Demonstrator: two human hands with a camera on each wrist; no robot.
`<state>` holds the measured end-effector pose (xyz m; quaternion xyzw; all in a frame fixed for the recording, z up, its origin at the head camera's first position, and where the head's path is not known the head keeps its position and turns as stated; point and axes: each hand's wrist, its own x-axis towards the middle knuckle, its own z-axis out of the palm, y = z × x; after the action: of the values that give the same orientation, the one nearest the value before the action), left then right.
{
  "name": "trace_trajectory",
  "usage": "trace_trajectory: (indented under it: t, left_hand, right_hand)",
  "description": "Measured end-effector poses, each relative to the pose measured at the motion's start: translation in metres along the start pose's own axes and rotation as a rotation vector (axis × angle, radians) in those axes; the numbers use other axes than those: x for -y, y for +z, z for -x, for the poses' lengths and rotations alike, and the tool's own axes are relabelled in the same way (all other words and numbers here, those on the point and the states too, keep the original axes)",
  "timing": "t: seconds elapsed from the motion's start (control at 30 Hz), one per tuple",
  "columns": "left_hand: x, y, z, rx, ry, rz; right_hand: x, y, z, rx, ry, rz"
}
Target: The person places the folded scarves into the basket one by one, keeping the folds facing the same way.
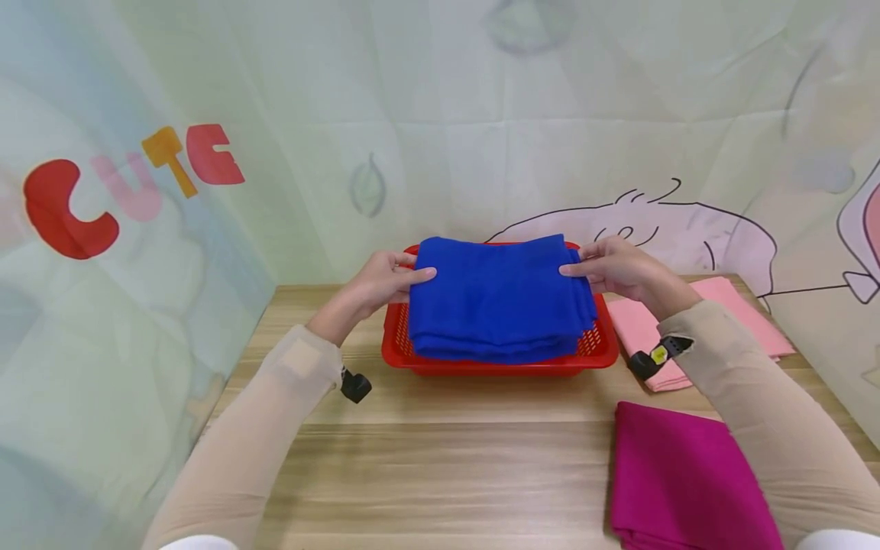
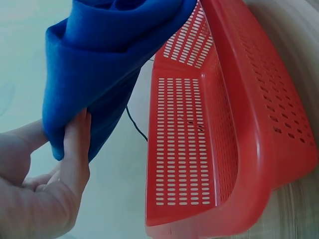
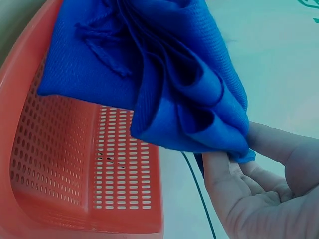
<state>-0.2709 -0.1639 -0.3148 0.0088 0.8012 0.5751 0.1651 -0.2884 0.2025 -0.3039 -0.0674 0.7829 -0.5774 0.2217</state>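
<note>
A folded blue cloth (image 1: 498, 298) is held over the red plastic basket (image 1: 397, 347), covering most of its opening in the head view. My left hand (image 1: 381, 281) pinches the cloth's left edge, thumb on top and fingers beneath. At the right edge, my right hand (image 1: 622, 269) pinches it the same way. Several folded layers of the blue cloth (image 3: 169, 74) show at its side in the right wrist view. The left wrist view shows the cloth (image 2: 99, 64) raised above the perforated basket (image 2: 182, 144), whose visible inside holds nothing.
A folded pink cloth (image 1: 635, 328) lies right of the basket, partly behind my right forearm. Nearer the front right is a folded magenta cloth (image 1: 681, 473). The wooden table (image 1: 440, 473) meets a printed curtain (image 1: 426, 168) behind and to the left.
</note>
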Motion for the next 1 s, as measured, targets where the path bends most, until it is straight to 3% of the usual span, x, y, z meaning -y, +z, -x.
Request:
trace_trajectory:
  t: [0.23,1.0]
  left_hand:
    - [-0.001,0.000,-0.008,-0.004,-0.007,0.009]
    - [0.004,0.002,-0.032,0.005,-0.074,-0.030]
  right_hand:
    - [-0.002,0.000,-0.006,-0.023,0.022,-0.024]
    - [-0.002,-0.001,-0.026,-0.071,0.077,0.068]
